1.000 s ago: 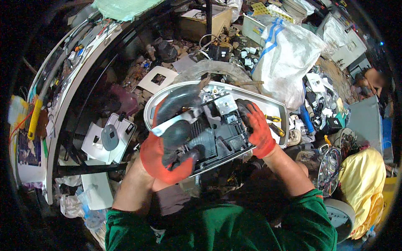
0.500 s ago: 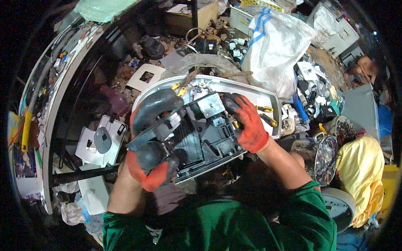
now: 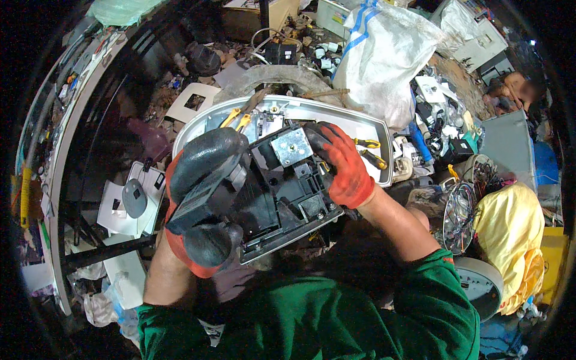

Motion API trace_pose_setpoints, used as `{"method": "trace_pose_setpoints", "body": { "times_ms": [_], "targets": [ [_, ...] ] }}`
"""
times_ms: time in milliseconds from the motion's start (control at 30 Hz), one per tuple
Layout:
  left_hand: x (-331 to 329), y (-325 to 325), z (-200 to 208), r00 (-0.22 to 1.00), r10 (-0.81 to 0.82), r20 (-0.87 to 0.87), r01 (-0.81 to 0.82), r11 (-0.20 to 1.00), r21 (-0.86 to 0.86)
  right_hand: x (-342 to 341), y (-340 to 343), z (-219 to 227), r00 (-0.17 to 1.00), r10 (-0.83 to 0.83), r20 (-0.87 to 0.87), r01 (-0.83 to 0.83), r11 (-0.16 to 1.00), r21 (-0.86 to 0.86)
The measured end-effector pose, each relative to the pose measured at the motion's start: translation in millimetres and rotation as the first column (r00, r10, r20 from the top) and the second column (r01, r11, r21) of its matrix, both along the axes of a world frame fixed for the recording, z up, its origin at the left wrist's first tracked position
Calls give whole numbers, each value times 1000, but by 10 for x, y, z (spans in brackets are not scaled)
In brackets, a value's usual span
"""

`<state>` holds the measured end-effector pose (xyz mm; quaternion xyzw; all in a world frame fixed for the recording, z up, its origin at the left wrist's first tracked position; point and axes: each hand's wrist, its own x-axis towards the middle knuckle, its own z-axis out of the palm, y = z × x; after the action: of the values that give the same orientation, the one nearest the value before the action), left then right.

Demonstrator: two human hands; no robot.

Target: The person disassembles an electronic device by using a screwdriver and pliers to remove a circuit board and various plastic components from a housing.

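Observation:
Both my hands wear red gloves with black coated fingers. My left hand (image 3: 210, 150) is closed around a dark, flat-sided plastic part (image 3: 201, 201), which is tilted at the left side of a black plastic housing (image 3: 258, 201). Whether that part is still joined to the housing I cannot tell. My right hand (image 3: 341, 165) grips the housing at its far right edge, beside a shiny square metal plate (image 3: 291, 147). Under and behind the housing lies a long white shell (image 3: 384, 129) with a raised rim. Yellow-handled tools (image 3: 242, 123) lie at its far left, and yellow-and-black handles (image 3: 375, 159) at its right.
A white sack (image 3: 381, 66) stands beyond the shell. White plastic covers (image 3: 123, 210) lie at left, beside a dark frame (image 3: 114, 255). Coiled wires (image 3: 459, 225), a yellow cloth bag (image 3: 507, 240) and a round grey part (image 3: 480, 285) crowd the right. Another person (image 3: 513, 90) sits far right.
My left hand has tipped the dark part further, so its flat side shows more and the housing's inside is more exposed. The whole scene has shifted slightly left in view.

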<state>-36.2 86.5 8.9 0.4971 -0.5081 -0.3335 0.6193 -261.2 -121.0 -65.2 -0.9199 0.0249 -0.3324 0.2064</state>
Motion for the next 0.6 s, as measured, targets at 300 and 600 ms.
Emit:
{"method": "trace_pose_setpoints", "body": {
  "times_ms": [300,600],
  "targets": [
    [-56,-10,-50,989,-98,110,117,977,-180,65,-37,-46,999,-10,53,16,993,-114],
    [-39,41,108,968,-81,236,113,985,-128,71,11,6,998,-56,5,57,994,-97]
  ]
}}
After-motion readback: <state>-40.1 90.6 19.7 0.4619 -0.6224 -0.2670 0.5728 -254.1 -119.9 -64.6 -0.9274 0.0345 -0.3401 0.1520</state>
